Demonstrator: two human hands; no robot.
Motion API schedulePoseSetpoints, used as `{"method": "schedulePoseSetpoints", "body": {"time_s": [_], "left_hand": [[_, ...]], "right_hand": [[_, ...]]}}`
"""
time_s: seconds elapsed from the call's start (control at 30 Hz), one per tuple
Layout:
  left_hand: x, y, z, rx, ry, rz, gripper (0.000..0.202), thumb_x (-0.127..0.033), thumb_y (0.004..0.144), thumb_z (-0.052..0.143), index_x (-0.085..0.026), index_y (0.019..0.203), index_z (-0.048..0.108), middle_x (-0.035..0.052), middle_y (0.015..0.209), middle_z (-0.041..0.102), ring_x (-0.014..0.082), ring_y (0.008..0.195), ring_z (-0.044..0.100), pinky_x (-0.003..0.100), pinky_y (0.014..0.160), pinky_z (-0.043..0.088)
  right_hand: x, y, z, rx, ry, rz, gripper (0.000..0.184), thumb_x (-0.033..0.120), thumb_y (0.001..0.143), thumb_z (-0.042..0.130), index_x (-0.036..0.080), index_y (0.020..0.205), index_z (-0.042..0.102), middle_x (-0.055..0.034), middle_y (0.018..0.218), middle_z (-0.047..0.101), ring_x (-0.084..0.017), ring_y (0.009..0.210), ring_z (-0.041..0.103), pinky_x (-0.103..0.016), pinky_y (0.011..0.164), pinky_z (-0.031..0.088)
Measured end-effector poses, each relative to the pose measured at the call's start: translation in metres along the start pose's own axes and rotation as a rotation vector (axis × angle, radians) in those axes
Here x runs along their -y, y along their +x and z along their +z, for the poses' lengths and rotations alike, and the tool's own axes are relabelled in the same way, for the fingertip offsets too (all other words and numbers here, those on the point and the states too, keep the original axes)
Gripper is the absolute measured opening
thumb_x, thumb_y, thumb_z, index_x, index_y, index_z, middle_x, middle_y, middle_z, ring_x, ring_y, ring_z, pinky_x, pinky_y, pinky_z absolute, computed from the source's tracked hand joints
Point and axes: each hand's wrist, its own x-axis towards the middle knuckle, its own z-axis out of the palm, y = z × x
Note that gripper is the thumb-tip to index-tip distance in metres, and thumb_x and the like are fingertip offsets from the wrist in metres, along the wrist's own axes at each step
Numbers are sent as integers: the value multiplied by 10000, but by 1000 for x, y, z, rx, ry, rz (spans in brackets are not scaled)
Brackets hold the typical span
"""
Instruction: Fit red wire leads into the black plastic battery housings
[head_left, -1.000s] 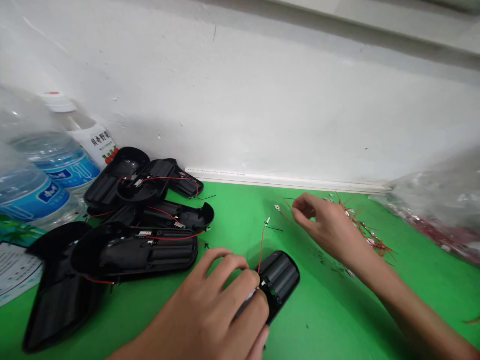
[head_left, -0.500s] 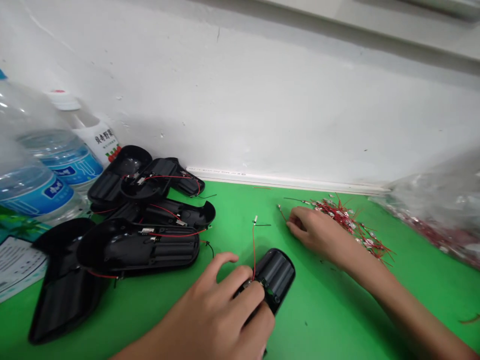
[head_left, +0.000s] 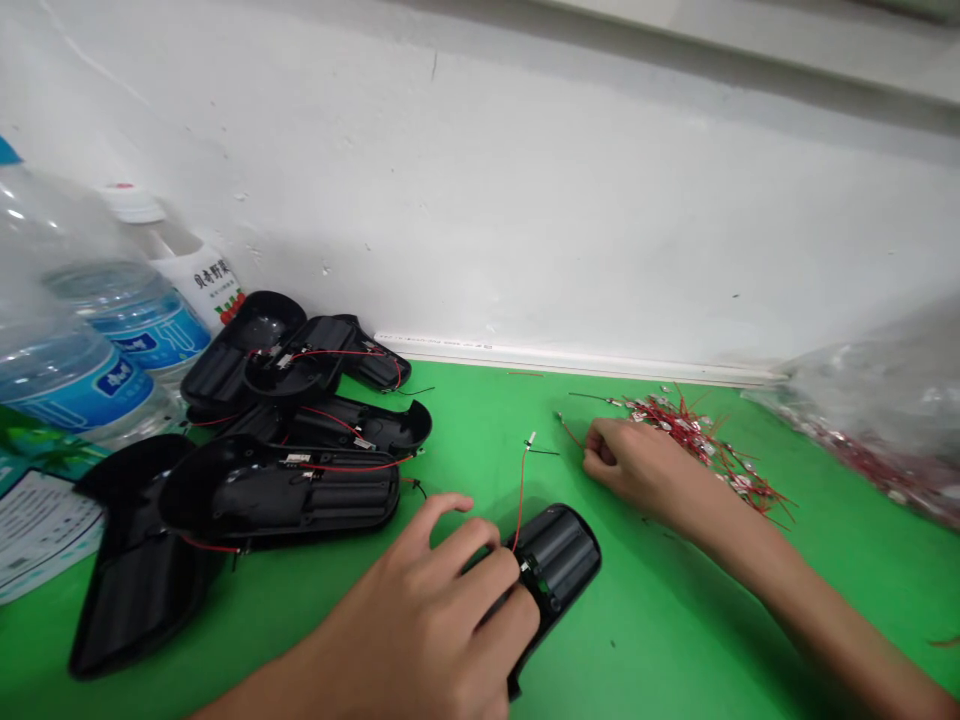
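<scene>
My left hand [head_left: 450, 590] is wrapped over a black plastic casing half [head_left: 561, 550] on the green table, its palm hiding much of the part. Out of the casing runs a red wire [head_left: 521, 495] that ends in a small white connector [head_left: 531, 441] with a short black wire beside it. My right hand [head_left: 626, 455] is closed in a pinch on a short red wire [head_left: 571, 433] with a small metal end that points left. Just behind that hand lies a loose pile of red wires with metal tabs [head_left: 694, 430].
Several black casing halves [head_left: 352, 495] with wires are heaped on the left. Water bottles [head_left: 112, 385] and a white-capped bottle [head_left: 199, 270] stand behind them. A clear plastic bag [head_left: 885, 420] with red contents lies at the right. The white wall [head_left: 525, 200] bounds the table's back.
The casing under my left hand has shifted slightly right in the view, its red wire and connector along with it. My right hand keeps its pinch and has barely moved.
</scene>
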Motion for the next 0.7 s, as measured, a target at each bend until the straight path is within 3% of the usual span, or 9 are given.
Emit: {"method": "schedulePoseSetpoints", "body": {"time_s": [0.23,0.4,0.5,0.57,0.7], "left_hand": [[0,7,-4,-88,31,-167,221,-328,1003,648,-208,1182,697,99,1090,697,276,1089,635,460,1037,555],[3,10,-7,-174,-19,-267,210,-279,1054,618,-209,1246,671,94,1161,691,259,1115,641,392,980,570],[4,10,-6,-270,-92,-287,201,-158,1105,514,-200,1279,605,57,1155,679,203,1099,632,320,974,538],[4,10,-4,-307,-166,-277,176,-84,1109,474,-203,1199,569,8,1080,661,159,1021,612,271,940,508],[3,10,0,-321,-247,-261,170,-46,1101,468,-203,1065,521,-22,972,612,143,918,558,266,863,474]], "right_hand": [[12,-31,-23,174,397,-273,149,311,960,520,199,869,554,-7,819,595,-154,755,537,-286,679,436],[33,-53,-26,277,535,-416,74,202,926,581,199,852,573,16,807,594,-126,754,533,-255,678,423],[40,-59,-24,274,520,-478,80,124,876,584,203,860,581,37,796,585,-109,724,507,-242,658,403],[43,-64,-23,254,499,-511,125,89,856,580,211,886,584,52,808,590,-99,730,519,-231,665,408],[52,-73,-22,157,437,-557,48,196,1031,568,229,1038,603,36,968,648,-108,884,604,-236,784,474]]}}
